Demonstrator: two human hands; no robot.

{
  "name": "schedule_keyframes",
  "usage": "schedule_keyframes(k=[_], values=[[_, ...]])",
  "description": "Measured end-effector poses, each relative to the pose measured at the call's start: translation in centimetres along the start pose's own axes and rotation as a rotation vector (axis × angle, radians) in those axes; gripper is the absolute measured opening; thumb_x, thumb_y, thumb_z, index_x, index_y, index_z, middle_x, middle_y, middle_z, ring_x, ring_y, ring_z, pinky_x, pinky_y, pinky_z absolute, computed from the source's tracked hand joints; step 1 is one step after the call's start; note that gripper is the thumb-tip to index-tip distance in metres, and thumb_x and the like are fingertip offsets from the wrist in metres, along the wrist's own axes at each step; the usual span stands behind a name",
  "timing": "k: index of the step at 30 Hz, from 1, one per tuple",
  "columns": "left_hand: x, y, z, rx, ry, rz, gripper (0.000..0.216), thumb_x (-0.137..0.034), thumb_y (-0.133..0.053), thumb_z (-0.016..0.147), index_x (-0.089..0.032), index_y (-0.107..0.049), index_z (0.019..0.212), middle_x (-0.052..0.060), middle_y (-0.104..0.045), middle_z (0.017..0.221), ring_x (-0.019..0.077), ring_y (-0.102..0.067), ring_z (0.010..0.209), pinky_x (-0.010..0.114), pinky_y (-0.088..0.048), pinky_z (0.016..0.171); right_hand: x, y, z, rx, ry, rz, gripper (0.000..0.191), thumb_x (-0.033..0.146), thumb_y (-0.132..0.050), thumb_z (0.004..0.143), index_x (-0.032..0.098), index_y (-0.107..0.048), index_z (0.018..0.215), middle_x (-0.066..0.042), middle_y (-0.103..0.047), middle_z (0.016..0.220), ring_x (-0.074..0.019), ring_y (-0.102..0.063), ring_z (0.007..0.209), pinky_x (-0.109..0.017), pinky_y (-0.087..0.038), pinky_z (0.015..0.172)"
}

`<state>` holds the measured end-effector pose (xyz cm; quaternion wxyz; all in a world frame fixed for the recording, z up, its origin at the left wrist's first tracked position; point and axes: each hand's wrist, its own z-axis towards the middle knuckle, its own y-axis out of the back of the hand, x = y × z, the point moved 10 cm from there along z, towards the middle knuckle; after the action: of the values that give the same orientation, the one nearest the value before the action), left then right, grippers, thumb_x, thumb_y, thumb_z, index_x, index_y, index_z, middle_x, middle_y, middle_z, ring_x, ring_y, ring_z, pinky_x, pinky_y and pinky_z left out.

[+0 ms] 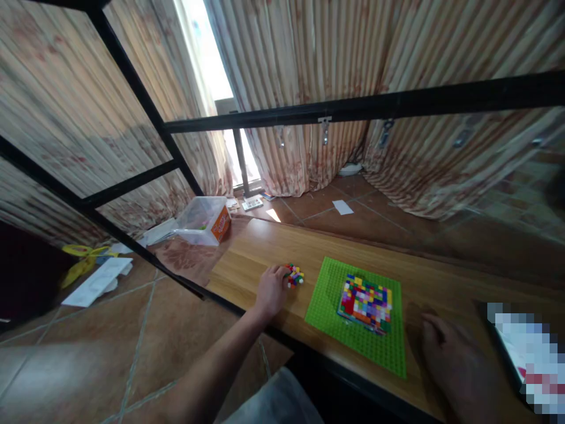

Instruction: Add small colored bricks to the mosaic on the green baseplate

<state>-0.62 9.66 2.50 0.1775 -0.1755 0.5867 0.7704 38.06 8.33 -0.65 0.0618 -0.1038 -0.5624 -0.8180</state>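
Note:
My left hand [272, 290] is at a small pile of loose coloured toy bricks [296, 277], its fingers curled together at the pile's left edge. Whatever is between those fingertips is hidden. A green studded baseplate [324, 294] lies to the right of the pile. On it stands a square block of many-coloured bricks [366, 303], packed close together. My right hand [452, 353] rests on the table just right of the baseplate, fingers curled in; nothing shows in it, though it is dim there.
The wooden table [251, 247] has a dark edge on my side. A device with a blurred screen [525, 353] lies at the right. On the floor beyond the left end is a clear plastic box [198, 221] with an orange label. A black metal frame [282, 119] crosses before curtains.

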Motion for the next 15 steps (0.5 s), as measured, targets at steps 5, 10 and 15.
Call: schedule_keyframes(k=[5,10,15], values=[[0.4,1.5,-0.7,-0.093,0.051,-0.118,0.023,-0.007,-0.048,0.085,-0.019,-0.066,0.094,0.005,-0.068,0.094,0.0179,-0.064,0.088,0.032,-0.05,0.083,0.2,0.3,-0.1,-0.011,-0.016,-0.006,0.041,0.04,-0.035,0.092,0.018,-0.068,0.104,-0.009,-0.066,0.102,-0.0213,-0.06,0.075,-0.032,-0.042,0.06],[-3.7,3.4,-0.9,-0.152,-0.045,-0.321,0.022,-0.009,-0.05,0.086,-0.021,-0.065,0.098,0.003,-0.069,0.097,0.0152,-0.065,0.09,0.029,-0.052,0.083,0.5,0.6,0.0,-0.033,-0.026,0.038,0.038,0.039,-0.037,0.092,0.019,-0.068,0.102,-0.009,-0.066,0.101,-0.02,-0.059,0.075,-0.03,-0.041,0.061],[-10.6,1.8,-0.6,-0.022,-0.211,-0.409,0.027,-0.009,-0.05,0.087,-0.023,-0.068,0.1,0.002,-0.07,0.098,0.0153,-0.065,0.093,0.03,-0.052,0.087,0.9,1.3,0.1,-0.077,-0.031,0.081,0.036,0.036,-0.038,0.091,0.018,-0.068,0.099,-0.008,-0.067,0.098,-0.0188,-0.059,0.075,-0.029,-0.04,0.062]])
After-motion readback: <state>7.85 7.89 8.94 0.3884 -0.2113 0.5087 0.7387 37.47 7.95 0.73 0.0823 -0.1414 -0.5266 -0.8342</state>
